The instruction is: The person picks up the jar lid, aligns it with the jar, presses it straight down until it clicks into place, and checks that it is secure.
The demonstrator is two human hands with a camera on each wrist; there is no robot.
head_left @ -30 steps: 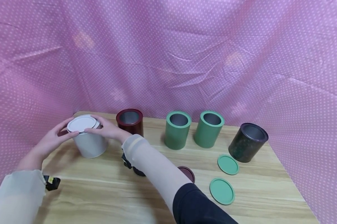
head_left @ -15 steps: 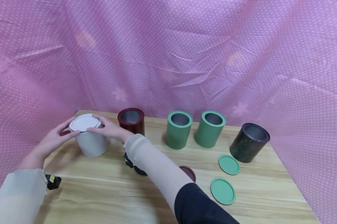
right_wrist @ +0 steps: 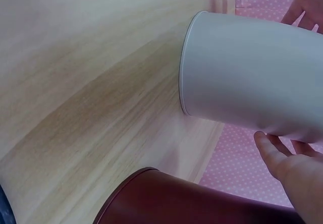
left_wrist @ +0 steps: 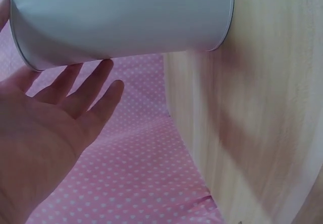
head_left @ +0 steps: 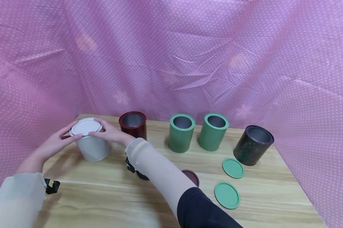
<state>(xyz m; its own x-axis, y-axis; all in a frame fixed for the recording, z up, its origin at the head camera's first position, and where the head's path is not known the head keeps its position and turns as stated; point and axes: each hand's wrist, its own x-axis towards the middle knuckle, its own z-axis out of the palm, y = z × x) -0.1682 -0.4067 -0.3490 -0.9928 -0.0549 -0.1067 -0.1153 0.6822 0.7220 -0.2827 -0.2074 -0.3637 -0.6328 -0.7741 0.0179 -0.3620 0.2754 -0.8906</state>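
Note:
A white can (head_left: 92,148) stands at the table's left with a white lid (head_left: 85,127) on its top. My left hand (head_left: 53,144) holds the can's rim from the left, thumb at the near edge and index finger reaching to the far edge. From the other side my right hand (head_left: 110,130) holds the same rim, its thumb also at the near edge. In the left wrist view, my left fingers (left_wrist: 96,82) lie along the upper wall of the can. My right fingers (right_wrist: 267,148) touch its wall in the right wrist view. Whether the lid sits fully down cannot be told.
Behind my right wrist is an uncovered dark red can (head_left: 132,125). Two green cans (head_left: 180,139) (head_left: 212,136) and a black can (head_left: 251,148) stand uncovered to the right. Two green lids (head_left: 233,167) (head_left: 227,195) and a dark red lid (head_left: 192,177) lie nearer. My forearm partly hides a black disc (head_left: 142,175).
Both hands stay at the white can's rim, with the thumbs at its near edge. The view shifts slightly; the can and the other things keep their places.

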